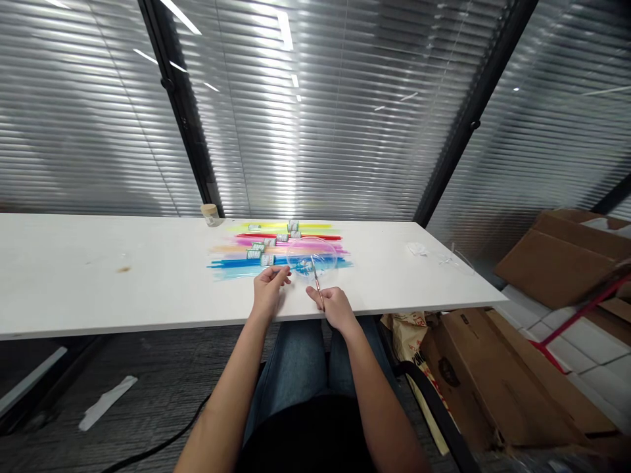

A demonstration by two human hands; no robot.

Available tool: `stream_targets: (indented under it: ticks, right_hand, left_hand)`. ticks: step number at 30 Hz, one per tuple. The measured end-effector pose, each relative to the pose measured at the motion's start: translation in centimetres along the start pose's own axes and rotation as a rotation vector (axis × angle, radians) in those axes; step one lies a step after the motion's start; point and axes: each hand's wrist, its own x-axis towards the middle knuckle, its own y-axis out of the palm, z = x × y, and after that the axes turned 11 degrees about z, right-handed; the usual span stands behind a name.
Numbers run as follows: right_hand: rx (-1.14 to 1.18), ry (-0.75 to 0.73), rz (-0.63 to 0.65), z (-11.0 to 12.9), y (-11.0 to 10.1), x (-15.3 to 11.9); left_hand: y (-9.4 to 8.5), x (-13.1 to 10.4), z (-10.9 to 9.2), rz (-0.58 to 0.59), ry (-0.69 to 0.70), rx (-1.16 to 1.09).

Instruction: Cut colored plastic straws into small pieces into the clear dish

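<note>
My right hand (335, 307) holds a slim pair of scissors (316, 274), its blades pointing away from me over a clear round dish (294, 244). Small blue pieces (304, 267) lie in the dish. Just left of it, my left hand (269, 289) is closed in a pinch; whatever is between the fingertips is too small to make out. Beyond both hands, thin coloured sticks lie sideways in rows: blue sticks (231, 263) nearest, then orange, pink, red sticks (256, 235) and yellow sticks (320, 226). Several printed paper bands (267, 260) sit across them.
The white table (148, 289) ends close to my lap. A lidded jar (210, 215) stands at its back edge. Crumpled clear plastic (417, 249) lies to the right. Cardboard boxes (513, 374) and a paper bag (411, 335) are on the right-hand floor. Blinds (315, 144) rise behind.
</note>
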Motion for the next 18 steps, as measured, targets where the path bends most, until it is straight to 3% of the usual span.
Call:
stream_targets:
  ticks: [9,18]
  right_hand:
    - [0.006,-0.014,0.089,0.01,-0.32,0.02]
    - [-0.009,-0.004,0.056,0.06,-0.21,0.12]
  left_hand:
    - [-0.10,0.00,0.20,0.009,0.003,-0.004]
    - [-0.14,-0.04,0.21,-0.018,0.006,-0.034]
